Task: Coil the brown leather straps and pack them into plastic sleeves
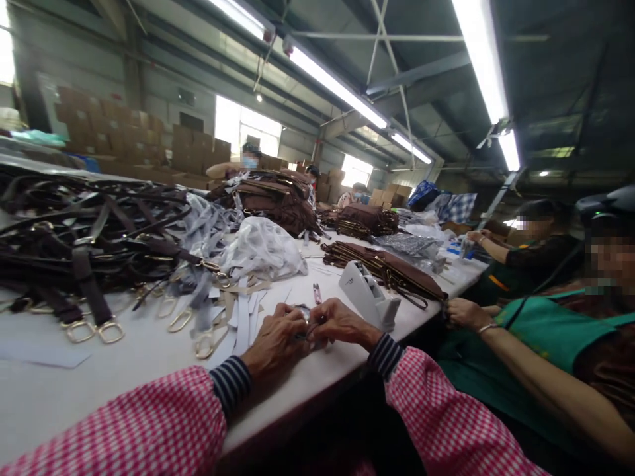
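Observation:
Near the table's front edge, my left hand (278,337) and my right hand (342,322) meet, fingers bent around a small shiny piece (303,317) that they mostly cover. It looks metallic with some clear or grey material, too small to make out. Just beyond them lie small pink-handled snips (317,293). A white tape dispenser (364,291) stands beside my right hand. Left of my left hand are white paper strips (242,316) and gold rectangular buckles (179,320) on dark straps.
A big heap of dark brown straps (89,231) covers the left side. Behind are crumpled clear plastic (262,248) and stacked brown pouches (278,198). More pouches (381,264) lie right of centre. A person in a green apron (536,337) sits close on the right; others work farther back.

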The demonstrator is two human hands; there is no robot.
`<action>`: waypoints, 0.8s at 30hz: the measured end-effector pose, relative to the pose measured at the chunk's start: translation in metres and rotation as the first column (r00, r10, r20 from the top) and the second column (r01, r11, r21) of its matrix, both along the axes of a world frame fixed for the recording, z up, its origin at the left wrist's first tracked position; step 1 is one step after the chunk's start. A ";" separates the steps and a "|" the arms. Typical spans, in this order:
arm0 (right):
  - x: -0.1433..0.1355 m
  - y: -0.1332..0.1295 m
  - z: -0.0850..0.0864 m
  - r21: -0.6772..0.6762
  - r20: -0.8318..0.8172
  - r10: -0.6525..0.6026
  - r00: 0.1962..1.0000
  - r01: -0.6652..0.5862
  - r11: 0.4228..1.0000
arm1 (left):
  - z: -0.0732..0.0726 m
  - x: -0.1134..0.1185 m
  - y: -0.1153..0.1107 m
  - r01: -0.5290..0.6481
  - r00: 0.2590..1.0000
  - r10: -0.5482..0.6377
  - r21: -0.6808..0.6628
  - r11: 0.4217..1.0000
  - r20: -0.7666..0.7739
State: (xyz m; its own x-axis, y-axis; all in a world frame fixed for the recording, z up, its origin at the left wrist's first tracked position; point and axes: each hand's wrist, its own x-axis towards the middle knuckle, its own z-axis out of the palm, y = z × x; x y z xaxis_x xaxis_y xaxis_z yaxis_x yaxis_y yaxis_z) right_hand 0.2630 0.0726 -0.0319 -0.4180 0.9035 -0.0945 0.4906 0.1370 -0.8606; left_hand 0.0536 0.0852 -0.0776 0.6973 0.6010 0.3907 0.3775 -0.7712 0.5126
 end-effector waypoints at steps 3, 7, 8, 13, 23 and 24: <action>-0.002 0.002 0.010 -0.033 0.106 0.055 0.993 -0.052 0.998 | -0.003 0.002 0.002 0.015 0.999 -0.014 -0.040 0.999 0.034; -0.006 0.007 0.024 -0.066 0.282 0.133 0.950 -0.119 0.991 | -0.005 0.002 0.005 0.027 0.999 -0.024 -0.050 0.998 0.046; -0.008 0.007 0.027 -0.046 0.325 0.139 0.935 -0.132 0.990 | -0.006 0.001 0.005 0.025 0.999 -0.023 -0.050 0.998 0.045; -0.019 0.010 0.039 0.107 0.591 0.200 0.781 -0.322 0.941 | -0.007 0.001 0.006 0.028 0.999 -0.027 -0.049 0.998 0.034; -0.026 -0.022 0.019 0.435 0.829 -0.080 0.553 -0.549 0.713 | -0.002 -0.001 -0.001 0.079 0.997 -0.078 0.123 0.989 -0.014; -0.025 -0.025 0.012 0.475 0.818 -0.115 0.563 -0.550 0.687 | -0.001 -0.002 0.000 0.081 0.996 -0.076 0.131 0.988 -0.043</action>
